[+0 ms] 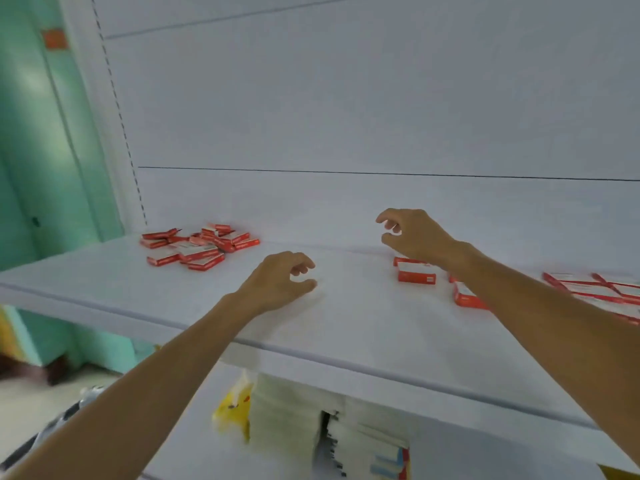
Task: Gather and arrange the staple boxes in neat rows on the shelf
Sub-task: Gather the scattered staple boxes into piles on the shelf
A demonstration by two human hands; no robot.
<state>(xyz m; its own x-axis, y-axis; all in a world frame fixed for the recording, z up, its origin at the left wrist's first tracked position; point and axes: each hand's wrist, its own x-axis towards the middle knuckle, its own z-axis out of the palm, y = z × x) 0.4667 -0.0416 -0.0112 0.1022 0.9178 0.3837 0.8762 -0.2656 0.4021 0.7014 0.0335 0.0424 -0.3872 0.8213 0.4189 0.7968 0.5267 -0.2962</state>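
Both hands are empty, fingers loosely curled around nothing: the left hand [277, 282] low over the bare shelf [346, 327], the right hand [412, 237] raised farther back. A loose box [416, 274] lies just under the right wrist (another box [465, 296] is half hidden by that forearm). The jumbled heap of staple boxes [201, 245] lies well to the left and back, nearer the left hand; laid-out boxes [595, 292] sit far right.

- I see through one head camera, facing forward and slightly down onto the white shelf [346, 323].
- It sits close to the shelf's front edge, which runs tilted, lower at the right.
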